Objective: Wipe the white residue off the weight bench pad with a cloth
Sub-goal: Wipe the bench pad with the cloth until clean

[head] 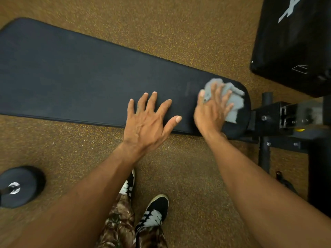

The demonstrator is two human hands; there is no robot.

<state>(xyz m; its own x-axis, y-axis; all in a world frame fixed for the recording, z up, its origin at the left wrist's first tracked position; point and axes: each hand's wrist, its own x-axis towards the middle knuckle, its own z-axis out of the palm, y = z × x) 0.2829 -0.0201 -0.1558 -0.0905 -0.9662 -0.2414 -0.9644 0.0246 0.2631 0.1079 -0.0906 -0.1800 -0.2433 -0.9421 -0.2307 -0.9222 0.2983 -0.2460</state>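
Speckled gym floor [179, 24] | bench pad [71, 77] | right hand [211, 111] fingers splayed, pressing grey cloth [234, 102] at pad's 3 o'clock end | left hand [146, 122] flat, bracing | wiping underway; next: sweep toward 9 o'clock.

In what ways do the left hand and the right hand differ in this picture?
The left hand lies bare on the bench pad, fingers spread wide; the right hand presses a grey cloth against it. The left hand rests near the middle of the pad's near edge; the right hand is at the pad's narrow end, beside the metal frame. Both are palm down on the pad.
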